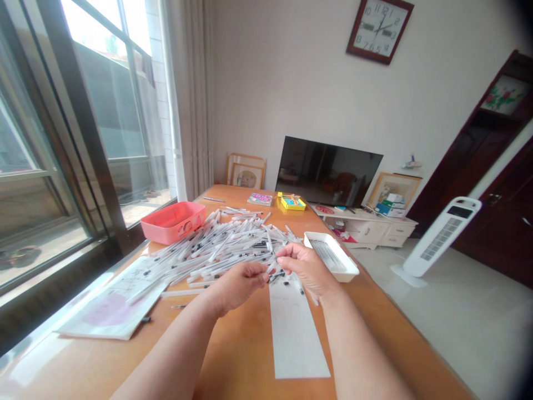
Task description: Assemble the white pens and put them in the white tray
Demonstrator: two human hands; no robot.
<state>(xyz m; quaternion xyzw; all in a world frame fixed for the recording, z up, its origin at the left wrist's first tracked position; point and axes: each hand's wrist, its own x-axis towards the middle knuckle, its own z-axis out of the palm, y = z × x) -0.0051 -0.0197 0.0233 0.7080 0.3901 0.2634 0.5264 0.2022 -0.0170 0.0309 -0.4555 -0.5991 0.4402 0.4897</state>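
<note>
My left hand [244, 283] and my right hand [306, 266] are close together over the middle of the table, fingertips pinched. Between them is a slim, clear-white pen [272, 267], its ends partly hidden by my fingers. Just beyond my hands spreads a big heap of similar pens [225, 241], many with black caps or tips. Under my hands lies a long white paper strip [295, 328], with several small black caps [285, 282] near its far end. A white tray [350, 272] holding a row of pens stands right of my right hand.
At the left are a pink plastic basket [166, 230] and a paper booklet [112, 311]. A yellow box [292, 203] and a small magazine [260, 199] lie at the table's far end. The table's right edge [410, 333] runs beside my right arm; a white tower fan [441, 239] stands beyond.
</note>
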